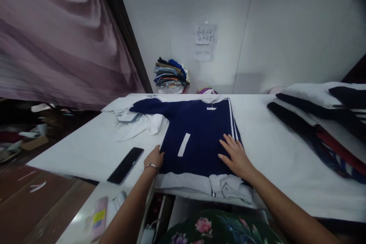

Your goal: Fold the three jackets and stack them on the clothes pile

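A navy zip-up jacket [197, 133] lies flat on the white-covered table, with white stripes down the sleeve on the right and a pale hem along the near edge. Its other sleeve stretches out to the far left. My left hand [154, 157] is closed at the jacket's lower left side, pinching the edge. My right hand [236, 156] rests on the lower right of the jacket, palm down with fingers spread. Left of my left hand lies a black phone [126, 166]. Behind it is a crumpled white cloth [145, 126].
Folded clothes stand in a stack [170, 74] by the wall. A larger pile of garments [323, 122] fills the right side of the white table [265, 175]. Paper signs [204, 42] hang on the wall. A pink packet [99, 219] lies at the lower left, and a pink curtain [63, 38] hangs above.
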`<state>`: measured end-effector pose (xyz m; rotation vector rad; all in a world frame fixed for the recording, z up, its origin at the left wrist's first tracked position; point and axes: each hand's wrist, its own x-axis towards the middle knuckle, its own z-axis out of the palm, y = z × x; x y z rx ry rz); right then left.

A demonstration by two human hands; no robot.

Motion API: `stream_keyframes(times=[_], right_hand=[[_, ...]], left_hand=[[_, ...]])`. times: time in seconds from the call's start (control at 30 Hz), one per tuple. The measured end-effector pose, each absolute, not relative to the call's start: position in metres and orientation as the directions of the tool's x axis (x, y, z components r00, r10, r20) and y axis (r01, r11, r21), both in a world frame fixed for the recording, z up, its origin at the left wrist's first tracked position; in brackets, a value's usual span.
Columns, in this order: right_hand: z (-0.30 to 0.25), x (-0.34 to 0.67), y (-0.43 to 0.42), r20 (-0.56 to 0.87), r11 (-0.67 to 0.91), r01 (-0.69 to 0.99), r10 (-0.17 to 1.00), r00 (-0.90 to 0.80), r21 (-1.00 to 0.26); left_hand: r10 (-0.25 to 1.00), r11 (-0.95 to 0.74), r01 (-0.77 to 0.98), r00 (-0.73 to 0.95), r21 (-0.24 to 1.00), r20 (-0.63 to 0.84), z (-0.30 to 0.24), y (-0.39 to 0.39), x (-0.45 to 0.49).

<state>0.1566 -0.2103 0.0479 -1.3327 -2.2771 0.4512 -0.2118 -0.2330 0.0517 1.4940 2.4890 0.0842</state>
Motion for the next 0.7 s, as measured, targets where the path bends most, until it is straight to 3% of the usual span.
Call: stream_keyframes(times=[0.07, 0.17, 0.27, 0.37, 0.5, 0.6, 0.7], right_hand=[[0.035, 0.154, -0.214, 0.110, 0.460, 0.757, 0.878, -0.466, -0.464], [0.016, 0.155, -0.213, -0.016, 0.427, 0.757, 0.866, -0.500, -0.495], [0.011, 0.158, -0.201, 0.011, 0.381, 0.701, 0.882, -0.471, -0.603], [0.018, 0.165, -0.174, 0.117, 0.334, 0.593, 0.920, -0.373, -0.732], [0.035, 0.185, -0.114, 0.124, 0.169, 0.471, 0.984, -0.125, -0.866], [0.049, 0.202, -0.059, 0.038, 0.017, 0.365, 0.998, 0.051, -0.931], [0.057, 0.214, -0.003, -0.033, -0.071, 0.313, 0.992, 0.125, -0.947]], left_hand=[[0.872, 0.479, 0.866, -0.451, 0.141, -0.193, 0.054, -0.235, -0.217], [0.922, 0.387, 0.914, -0.384, 0.121, -0.050, 0.059, -0.236, -0.212], [0.975, 0.154, 0.968, -0.182, 0.200, 0.127, 0.067, -0.228, -0.179], [0.977, -0.151, 0.935, 0.092, 0.321, 0.193, 0.075, -0.212, -0.121], [0.914, -0.405, 0.837, 0.360, 0.369, 0.186, 0.070, -0.182, -0.040], [0.893, -0.446, 0.828, 0.437, 0.340, 0.106, 0.051, -0.163, -0.004], [0.891, -0.432, 0.841, 0.453, 0.325, 0.012, 0.032, -0.154, 0.006]])
